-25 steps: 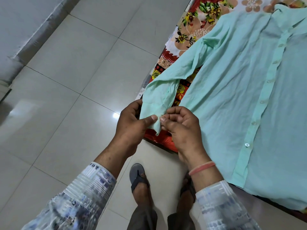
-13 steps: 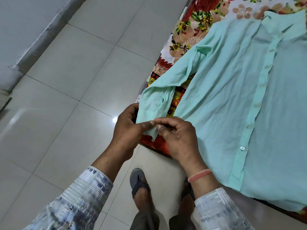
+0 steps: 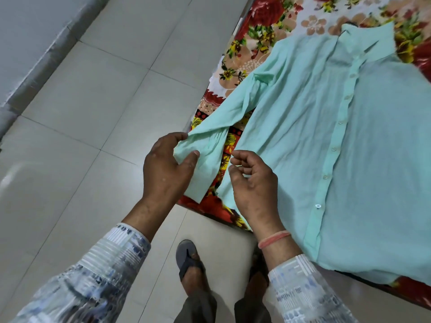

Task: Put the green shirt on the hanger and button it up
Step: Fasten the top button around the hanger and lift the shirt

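Observation:
The mint-green shirt (image 3: 303, 141) lies flat on a floral bedsheet (image 3: 263, 31), its button placket running down the front and closed along most of its length. Its left sleeve (image 3: 210, 157) hangs over the bed's edge. My left hand (image 3: 166, 169) holds the sleeve's cuff end between thumb and fingers. My right hand (image 3: 254, 185) hovers just right of the sleeve, fingers loosely curled, holding nothing. A dark bit of hanger hook (image 3: 349, 24) peeks out at the collar; the rest of the hanger is hidden.
Pale tiled floor (image 3: 93, 136) fills the left half, with a grey wall base (image 3: 35, 73) at the far left. My feet in sandals (image 3: 189, 262) stand at the bed's corner. The bed's edge runs diagonally from top centre to bottom right.
Both hands were pinching the cuff together; my right hand has let go and drawn back to the right. My left hand still holds the sleeve. The view has shifted toward the collar.

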Demonstrator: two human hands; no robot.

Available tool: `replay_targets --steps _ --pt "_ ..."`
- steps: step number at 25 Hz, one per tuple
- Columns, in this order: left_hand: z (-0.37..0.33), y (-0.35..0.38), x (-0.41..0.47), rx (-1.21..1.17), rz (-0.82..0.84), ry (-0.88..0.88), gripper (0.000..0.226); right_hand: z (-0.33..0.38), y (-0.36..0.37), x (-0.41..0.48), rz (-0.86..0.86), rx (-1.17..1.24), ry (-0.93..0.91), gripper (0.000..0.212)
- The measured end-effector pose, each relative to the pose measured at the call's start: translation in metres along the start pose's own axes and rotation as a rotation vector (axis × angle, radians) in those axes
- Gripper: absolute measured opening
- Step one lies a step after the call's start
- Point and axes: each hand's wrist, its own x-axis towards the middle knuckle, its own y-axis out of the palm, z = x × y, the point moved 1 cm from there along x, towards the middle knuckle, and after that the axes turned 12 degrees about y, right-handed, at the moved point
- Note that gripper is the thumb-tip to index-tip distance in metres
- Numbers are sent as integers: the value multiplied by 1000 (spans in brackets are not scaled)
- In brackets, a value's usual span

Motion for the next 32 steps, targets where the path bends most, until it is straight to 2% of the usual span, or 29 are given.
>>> replay_targets --steps 8,15,22,27,29,32 --pt "-113 55 61 -176 137 155 41 60 -78 69 -242 -48 -184 29" --pt "-228 178 144 -244 221 224 35 77 -205 193 -384 0 -205 30" --pt "-341 318 213 -207 276 304 34 72 -333 317 -417 -27 -177 31" --pt "-377 372 261 -163 290 309 36 73 -355 388 -410 -24 -144 33" --pt "-379 385 282 -126 278 306 37 77 -356 416 -426 -106 -162 35" --pt "-371 403 317 -22 281 224 46 82 -357 464 -274 -381 -73 47"
